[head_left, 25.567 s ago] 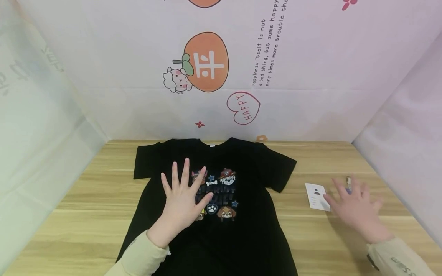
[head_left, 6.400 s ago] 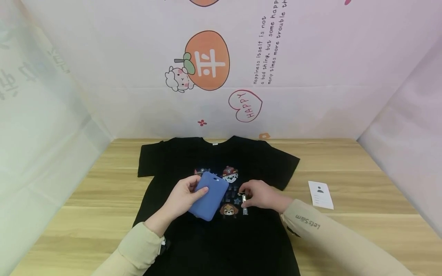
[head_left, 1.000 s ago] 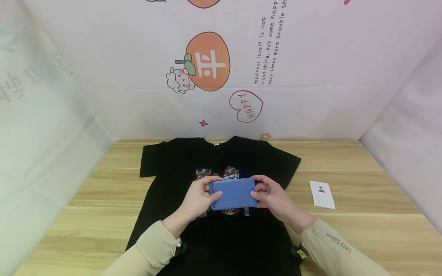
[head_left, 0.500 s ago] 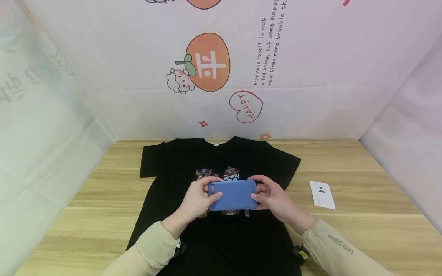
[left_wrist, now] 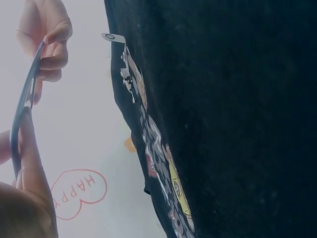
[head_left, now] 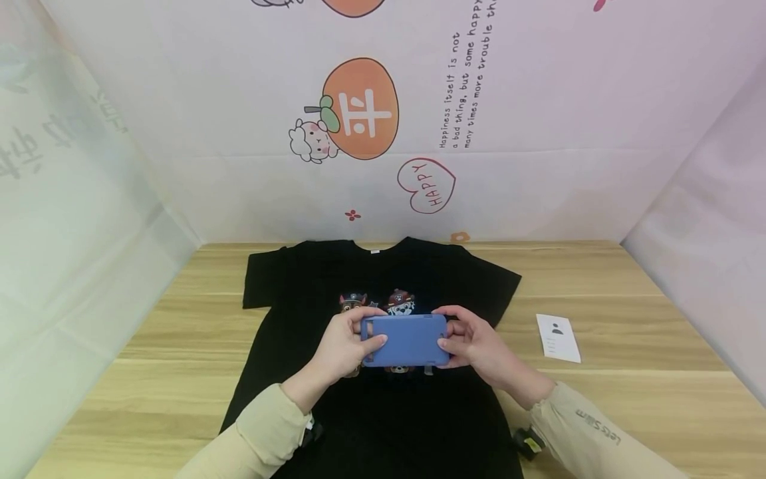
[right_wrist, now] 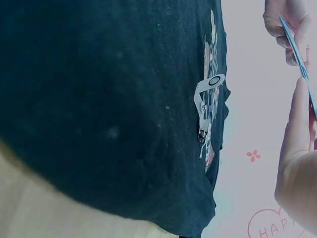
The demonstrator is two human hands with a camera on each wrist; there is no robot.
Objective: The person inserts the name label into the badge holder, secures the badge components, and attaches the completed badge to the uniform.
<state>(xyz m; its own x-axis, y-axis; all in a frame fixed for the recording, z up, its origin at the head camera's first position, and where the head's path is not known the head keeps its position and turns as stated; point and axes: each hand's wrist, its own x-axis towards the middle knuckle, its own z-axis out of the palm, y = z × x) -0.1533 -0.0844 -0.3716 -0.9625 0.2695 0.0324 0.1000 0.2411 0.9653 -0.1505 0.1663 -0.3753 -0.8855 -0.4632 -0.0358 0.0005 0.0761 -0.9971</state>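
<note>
Both hands hold a blue card holder (head_left: 409, 339) sideways above a black T-shirt (head_left: 389, 419). My left hand (head_left: 335, 346) pinches its left end, thumb on the near face, fingers behind. At the opposite end, my right hand (head_left: 479, 342) grips it the same way. An opening shows in the holder near the left thumb. Seen edge-on in the left wrist view, the holder (left_wrist: 25, 99) is thin and flat. A metal badge clip with a clear snap strap (right_wrist: 202, 106) lies on the shirt's print, mostly hidden behind the holder in the head view.
A white card (head_left: 559, 338) with a person icon lies on the wooden table (head_left: 628, 399), right of the shirt. A white printed sheet (head_left: 239, 133) hangs behind the table, and pale sheets (head_left: 706, 166) close off both sides.
Hands were spread earlier; later the left held the holder and the right the clip, which now lies on the shirt. Over the last second, the holder's right end shifts slightly right and its left opening widens.
</note>
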